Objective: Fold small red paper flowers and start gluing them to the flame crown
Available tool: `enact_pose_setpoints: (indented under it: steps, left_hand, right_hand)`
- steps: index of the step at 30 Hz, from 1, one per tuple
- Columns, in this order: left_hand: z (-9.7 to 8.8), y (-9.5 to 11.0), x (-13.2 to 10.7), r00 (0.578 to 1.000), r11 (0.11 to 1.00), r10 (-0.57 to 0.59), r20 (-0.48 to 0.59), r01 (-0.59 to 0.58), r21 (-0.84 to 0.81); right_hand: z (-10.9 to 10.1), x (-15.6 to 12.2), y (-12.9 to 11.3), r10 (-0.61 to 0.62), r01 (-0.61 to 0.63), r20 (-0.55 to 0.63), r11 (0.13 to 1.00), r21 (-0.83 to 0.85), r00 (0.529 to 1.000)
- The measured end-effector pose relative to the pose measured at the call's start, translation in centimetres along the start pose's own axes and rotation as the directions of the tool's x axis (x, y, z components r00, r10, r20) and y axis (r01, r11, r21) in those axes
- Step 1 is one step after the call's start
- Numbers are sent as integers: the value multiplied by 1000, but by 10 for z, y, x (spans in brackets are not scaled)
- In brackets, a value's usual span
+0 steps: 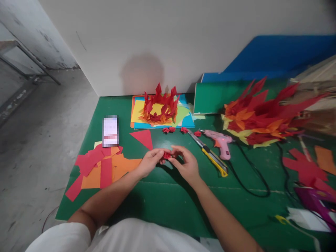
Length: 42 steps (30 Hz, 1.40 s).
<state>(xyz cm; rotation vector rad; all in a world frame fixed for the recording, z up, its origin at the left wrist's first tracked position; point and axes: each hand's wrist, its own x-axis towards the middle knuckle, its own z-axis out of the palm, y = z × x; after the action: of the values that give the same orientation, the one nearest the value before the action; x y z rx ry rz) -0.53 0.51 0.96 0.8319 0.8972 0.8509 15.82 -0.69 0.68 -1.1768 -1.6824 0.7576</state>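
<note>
A small folded red paper flower (167, 155) is held between both hands over the green table. My left hand (152, 161) pinches it from the left, fingers closed on its edge. From the right, my right hand (187, 163) has thumb and fingers closed at the flower's other side. Just beyond lie several similar red paper pieces (168, 130) in a row. A red paper triangle (144, 138) rests behind my left hand. To the right of my right hand are a yellow box cutter (214, 159) with its blade out and a pink glue gun (219, 140).
A red-orange paper crown (160, 106) stands on stacked coloured sheets (187, 120). Cut paper strips (105, 169) and a phone (110, 131) lie left. At right are a large flame-like paper piece (262, 117), a black cord (258, 194) and a purple object (315, 203). A white board (157, 42) rises behind.
</note>
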Motion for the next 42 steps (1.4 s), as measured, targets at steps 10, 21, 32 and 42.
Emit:
enact_pose_setpoints:
  steps: [10,21,32,42]
  left_hand:
    - [-2,-9,0,980,948,184,-71,-157,277]
    - [-30,7,9,671,345,726,-148,-170,923]
    - [-40,9,12,813,236,553,-182,57,970]
    - [-44,11,15,772,288,632,-72,-148,946]
  right_hand:
    - [-3,7,-7,23,-21,44,998,-52,999]
    - [-1,13,14,278,-198,-272,937,287,921]
    - [8,1,4,114,-109,-41,988,109,993]
    - [7,3,6,74,-75,29,997,31,997]
